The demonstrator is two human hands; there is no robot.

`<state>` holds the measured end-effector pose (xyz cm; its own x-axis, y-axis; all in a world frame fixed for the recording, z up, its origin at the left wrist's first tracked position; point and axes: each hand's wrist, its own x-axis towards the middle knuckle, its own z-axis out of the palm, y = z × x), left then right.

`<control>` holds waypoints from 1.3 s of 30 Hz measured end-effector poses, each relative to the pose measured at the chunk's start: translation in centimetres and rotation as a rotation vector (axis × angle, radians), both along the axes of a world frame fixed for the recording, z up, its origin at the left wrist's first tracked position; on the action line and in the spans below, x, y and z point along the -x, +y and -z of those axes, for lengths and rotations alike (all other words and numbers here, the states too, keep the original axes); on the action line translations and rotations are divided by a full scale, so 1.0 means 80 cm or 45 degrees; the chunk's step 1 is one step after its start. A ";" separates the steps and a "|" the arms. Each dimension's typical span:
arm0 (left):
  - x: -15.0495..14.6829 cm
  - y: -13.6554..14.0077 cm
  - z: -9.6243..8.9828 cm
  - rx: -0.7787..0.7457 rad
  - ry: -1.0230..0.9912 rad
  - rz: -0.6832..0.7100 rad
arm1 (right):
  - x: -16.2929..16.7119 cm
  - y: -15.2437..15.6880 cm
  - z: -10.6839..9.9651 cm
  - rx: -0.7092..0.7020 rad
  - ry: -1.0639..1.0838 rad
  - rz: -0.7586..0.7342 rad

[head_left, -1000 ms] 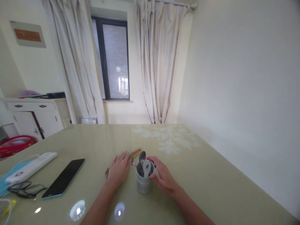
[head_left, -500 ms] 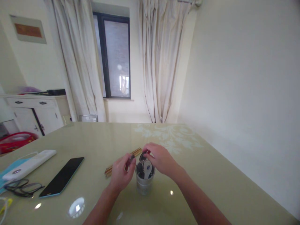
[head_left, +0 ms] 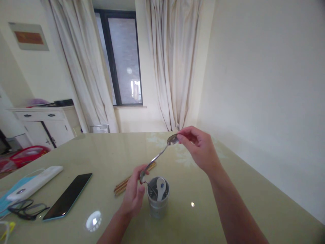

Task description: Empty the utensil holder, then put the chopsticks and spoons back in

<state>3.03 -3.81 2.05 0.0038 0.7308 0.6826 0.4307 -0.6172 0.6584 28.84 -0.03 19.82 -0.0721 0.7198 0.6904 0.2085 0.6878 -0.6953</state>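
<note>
My right hand (head_left: 199, 145) is raised, pinching a metal spoon (head_left: 157, 156) by its bowl. The spoon's handle slopes down and left toward my left hand (head_left: 134, 193). My left fingers are closed around the bowl of another metal spoon (head_left: 141, 177), whose thin handle appears to reach into a grey cup (head_left: 158, 207). A white ceramic spoon (head_left: 161, 186) with a blue mark stands in that cup. Behind my left hand lies a bundle of wooden chopsticks (head_left: 122, 186), partly covered by the hand.
On the left of the glossy table (head_left: 203, 217) lie a dark phone (head_left: 68, 196), black-framed glasses (head_left: 26, 208), a white oblong device (head_left: 35, 183) and a blue mask (head_left: 19, 189). A wall borders the table on the right. Curtains and a window stand behind.
My right hand has lifted a metal spoon up and to the right out of the cup. My left hand stays beside the cup with its spoon. Fewer spoons show in the cup.
</note>
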 end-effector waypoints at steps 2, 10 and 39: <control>-0.001 0.002 0.002 -0.033 -0.120 -0.076 | -0.001 0.012 0.006 0.036 0.148 0.070; 0.014 0.023 -0.007 0.226 -0.331 -0.373 | 0.072 0.051 0.082 0.300 -0.002 -0.040; 0.118 0.062 0.027 0.798 0.742 -1.020 | 0.085 0.003 0.071 0.162 -0.745 -0.532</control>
<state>-6.41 1.14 -0.13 -0.4168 0.8742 0.2493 0.8861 0.3295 0.3260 22.03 0.23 14.17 -0.6901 0.6236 0.3674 0.3082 0.7125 -0.6304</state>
